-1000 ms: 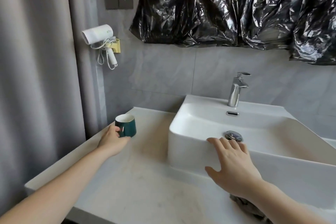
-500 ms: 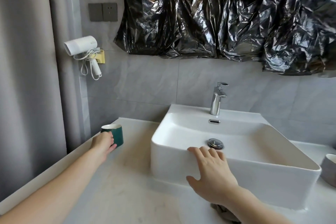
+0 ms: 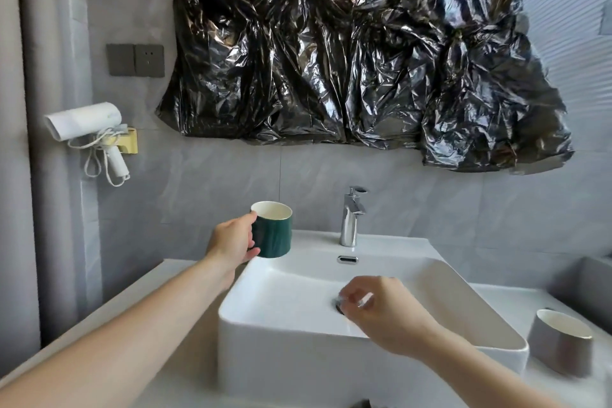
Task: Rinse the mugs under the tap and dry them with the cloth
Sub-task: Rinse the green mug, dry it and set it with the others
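Left hand is wrapped around the green mug, fingers curled on its near-left side, thumb low against the wall. Mug is upright, mouth up, held in the air off the hand's right, above the back-left corner of the sink. Tap stands further right of that hand and mug, clear gap between mug and spout.

Right hand hangs over the basin, fingers loosely curled, tips bunched near the drain; motion blur there, can't tell if it touches or pinches anything.

Grey mug sits upright on the countertop, right of the right hand, just beside the sink's outer right wall, well apart from the hand.

Room: basin interior is open between the two hands and under the spout. Sink's front rim sits below the right forearm. Left of the left arm, bare counter runs to a grey curtain. Dark scrap at the bottom edge, too cropped to identify.
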Available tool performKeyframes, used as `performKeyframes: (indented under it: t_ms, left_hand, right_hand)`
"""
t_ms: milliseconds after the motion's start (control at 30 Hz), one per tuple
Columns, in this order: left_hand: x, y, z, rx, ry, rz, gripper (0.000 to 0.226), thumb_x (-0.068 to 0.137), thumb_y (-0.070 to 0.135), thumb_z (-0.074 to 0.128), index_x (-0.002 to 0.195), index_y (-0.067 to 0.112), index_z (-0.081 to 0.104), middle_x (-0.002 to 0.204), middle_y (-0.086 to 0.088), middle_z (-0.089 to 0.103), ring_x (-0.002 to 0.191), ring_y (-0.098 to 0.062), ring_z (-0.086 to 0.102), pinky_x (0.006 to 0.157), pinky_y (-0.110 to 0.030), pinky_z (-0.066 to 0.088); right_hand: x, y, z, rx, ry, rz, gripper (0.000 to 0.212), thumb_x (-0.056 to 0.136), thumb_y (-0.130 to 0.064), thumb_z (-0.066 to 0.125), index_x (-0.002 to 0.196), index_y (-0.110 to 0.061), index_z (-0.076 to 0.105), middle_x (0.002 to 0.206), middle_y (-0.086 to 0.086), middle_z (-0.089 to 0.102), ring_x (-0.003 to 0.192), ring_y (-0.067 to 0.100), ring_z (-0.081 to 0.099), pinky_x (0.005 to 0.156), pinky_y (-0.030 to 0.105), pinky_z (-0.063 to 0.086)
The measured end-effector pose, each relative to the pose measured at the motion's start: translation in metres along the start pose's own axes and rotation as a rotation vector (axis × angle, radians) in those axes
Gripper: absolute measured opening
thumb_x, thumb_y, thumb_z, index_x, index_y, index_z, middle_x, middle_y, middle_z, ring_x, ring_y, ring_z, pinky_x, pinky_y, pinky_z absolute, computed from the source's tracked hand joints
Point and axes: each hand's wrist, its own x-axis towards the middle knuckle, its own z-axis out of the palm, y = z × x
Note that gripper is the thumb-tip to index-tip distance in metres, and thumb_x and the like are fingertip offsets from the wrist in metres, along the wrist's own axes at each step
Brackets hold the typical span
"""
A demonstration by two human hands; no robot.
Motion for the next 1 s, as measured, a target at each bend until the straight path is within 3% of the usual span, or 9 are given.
performKeyframes:
  t_ms: [133,367,467,633,733,867,933,1000]
  left_hand:
    - [0.014,-0.016,0.061,0.035,-0.062,-0.085,0.028,0.088,0.032,0.064,0.066,0.017,0.054,0.062,0.001,0.049,0.062,-0.018,0.05,0.054,-0.027,0.05]
    - [0.049,-0.053,0.12,0.011,-0.066,-0.181,0.019,0.084,0.035,0.06,0.083,0.016,0.059,0.076,-0.003,0.054,0.068,-0.019,0.051,0.056,-0.027,0.044]
    - [0.062,-0.069,0.136,0.042,-0.078,-0.171,0.022,0.085,0.037,0.061,0.079,0.015,0.062,0.074,-0.005,0.058,0.068,-0.021,0.054,0.056,-0.027,0.044]
    - [0.074,-0.093,0.147,0.063,-0.177,-0.143,0.025,0.088,0.035,0.062,0.071,0.016,0.062,0.052,0.001,0.051,0.062,-0.022,0.047,0.055,-0.027,0.038]
    - [0.069,-0.095,0.148,0.081,-0.241,-0.082,0.029,0.077,0.042,0.061,0.055,0.022,0.058,0.048,0.005,0.047,0.059,-0.022,0.044,0.054,-0.028,0.034]
    - [0.06,-0.093,0.15,0.101,-0.324,-0.044,0.035,0.071,0.042,0.056,0.04,0.025,0.053,0.045,0.01,0.044,0.059,-0.021,0.039,0.053,-0.027,0.03]
    - [0.058,-0.093,0.152,0.096,-0.349,-0.041,0.036,0.07,0.041,0.054,0.038,0.024,0.053,0.043,0.011,0.041,0.057,-0.021,0.038,0.051,-0.026,0.029]
    - [0.056,-0.094,0.155,0.111,-0.372,-0.027,0.036,0.071,0.04,0.053,0.039,0.025,0.052,0.044,0.012,0.04,0.058,-0.02,0.037,0.051,-0.025,0.028]
  right_hand:
    - [0.025,0.016,-0.033,0.065,0.13,0.067,0.016,0.091,-0.03,0.068,0.105,-0.038,0.07,0.099,-0.019,0.072,0.071,0.003,0.07,0.06,0.015,0.047]
    - [0.077,0.043,-0.063,0.136,0.283,0.14,0.033,0.096,-0.028,0.062,0.128,-0.033,0.06,0.116,-0.016,0.066,0.089,0.015,0.072,0.07,0.028,0.053]
    - [0.103,0.048,-0.063,0.156,0.329,0.132,0.035,0.101,-0.032,0.058,0.135,-0.03,0.055,0.119,-0.011,0.067,0.096,0.018,0.07,0.075,0.029,0.053]
    - [0.141,0.048,-0.052,0.14,0.401,0.094,0.043,0.106,-0.039,0.048,0.148,-0.032,0.048,0.111,-0.017,0.06,0.095,0.01,0.065,0.093,0.036,0.053]
    - [0.164,0.045,-0.05,0.104,0.426,0.073,0.049,0.107,-0.036,0.045,0.155,-0.032,0.044,0.113,-0.019,0.061,0.108,0.02,0.065,0.096,0.042,0.054]
    - [0.188,0.043,-0.046,0.102,0.487,0.055,0.043,0.106,-0.033,0.048,0.148,-0.036,0.055,0.122,-0.014,0.07,0.111,0.017,0.067,0.091,0.035,0.053]
    - [0.199,0.044,-0.045,0.105,0.54,0.035,0.035,0.103,-0.031,0.055,0.133,-0.042,0.068,0.096,-0.027,0.071,0.09,0.009,0.07,0.076,0.029,0.051]
    - [0.209,0.046,-0.048,0.099,0.592,0.036,0.027,0.099,-0.031,0.063,0.119,-0.044,0.076,0.079,-0.029,0.069,0.079,0.007,0.069,0.069,0.028,0.051]
